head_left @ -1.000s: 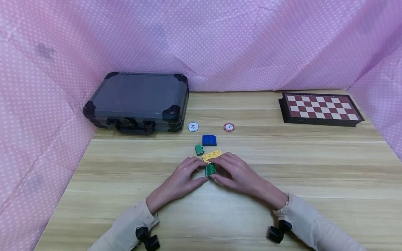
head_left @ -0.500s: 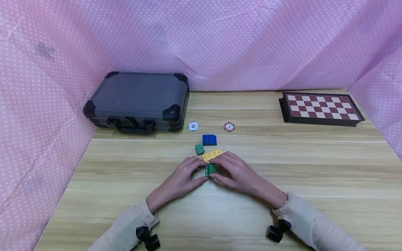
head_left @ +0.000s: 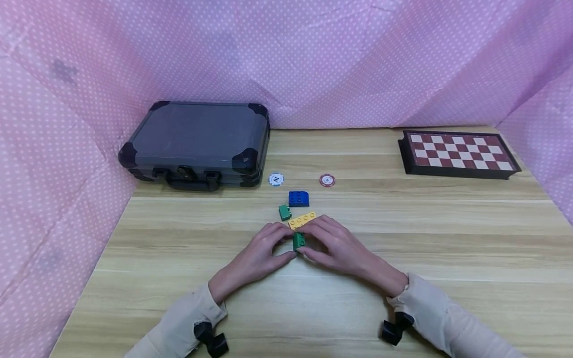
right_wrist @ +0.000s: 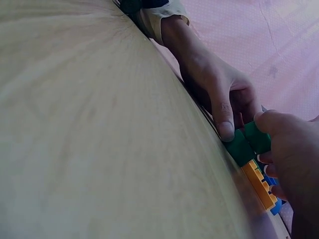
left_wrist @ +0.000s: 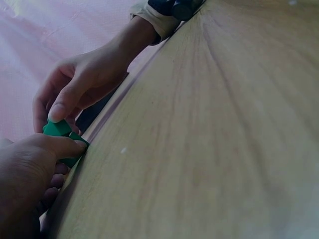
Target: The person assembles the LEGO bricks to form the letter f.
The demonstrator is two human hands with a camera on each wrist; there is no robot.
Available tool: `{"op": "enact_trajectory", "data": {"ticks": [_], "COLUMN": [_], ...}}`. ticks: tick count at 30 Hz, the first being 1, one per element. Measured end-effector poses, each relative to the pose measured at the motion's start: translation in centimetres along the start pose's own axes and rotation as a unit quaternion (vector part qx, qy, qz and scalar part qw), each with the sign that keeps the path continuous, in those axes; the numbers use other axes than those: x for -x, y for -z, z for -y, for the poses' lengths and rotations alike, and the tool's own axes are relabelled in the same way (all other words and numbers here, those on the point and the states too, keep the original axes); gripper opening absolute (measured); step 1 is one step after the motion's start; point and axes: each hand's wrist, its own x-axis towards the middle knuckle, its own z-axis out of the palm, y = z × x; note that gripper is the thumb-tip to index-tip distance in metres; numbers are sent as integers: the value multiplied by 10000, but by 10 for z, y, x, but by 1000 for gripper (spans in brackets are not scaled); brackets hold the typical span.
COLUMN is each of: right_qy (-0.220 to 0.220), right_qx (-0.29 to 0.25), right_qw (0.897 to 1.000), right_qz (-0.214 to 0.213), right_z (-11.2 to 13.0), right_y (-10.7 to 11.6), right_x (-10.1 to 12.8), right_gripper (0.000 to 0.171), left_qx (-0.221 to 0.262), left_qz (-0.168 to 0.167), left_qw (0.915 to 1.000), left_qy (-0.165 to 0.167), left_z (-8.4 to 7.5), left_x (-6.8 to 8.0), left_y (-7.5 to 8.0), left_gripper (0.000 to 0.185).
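Both hands meet at the middle of the wooden table (head_left: 403, 238) and pinch one green brick (head_left: 299, 240) between thumbs and fingers. My left hand (head_left: 264, 253) grips its left side, my right hand (head_left: 333, 246) its right side. In the wrist views the green brick (left_wrist: 60, 132) (right_wrist: 246, 142) shows between the thumbs, low over the table. A yellow studded plate (head_left: 302, 220) lies just behind the hands, a small green brick (head_left: 284, 212) and a blue brick (head_left: 298, 199) beyond it.
A dark grey case (head_left: 197, 144) stands at the back left. Two poker chips, one white (head_left: 275, 179) and one red (head_left: 327, 180), lie behind the bricks. A chequered board (head_left: 458, 153) sits at the back right. Pink dotted cloth walls surround the table.
Hands and bricks stay almost where they were; the green brick has turned slightly between the fingers.
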Motion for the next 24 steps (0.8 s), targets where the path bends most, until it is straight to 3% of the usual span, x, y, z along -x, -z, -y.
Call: {"op": "enact_trajectory", "data": {"ticks": [12,24], "right_qy": [-73,-286], "right_qx": [59,-391], "right_qw": [9999,9988], "right_qz": [37,111], "right_z": [0,2], "right_y": [-1,1], "right_x": [-2,-5], "right_gripper": [37,34], "left_qx": [-64,-93], "left_qz": [-46,-57], "left_qw": [9999,9999], "left_qy": [-67,-102], "left_z": [1,1], "left_x": [0,0], "left_y": [-1,-1], "left_gripper": [39,40]}}
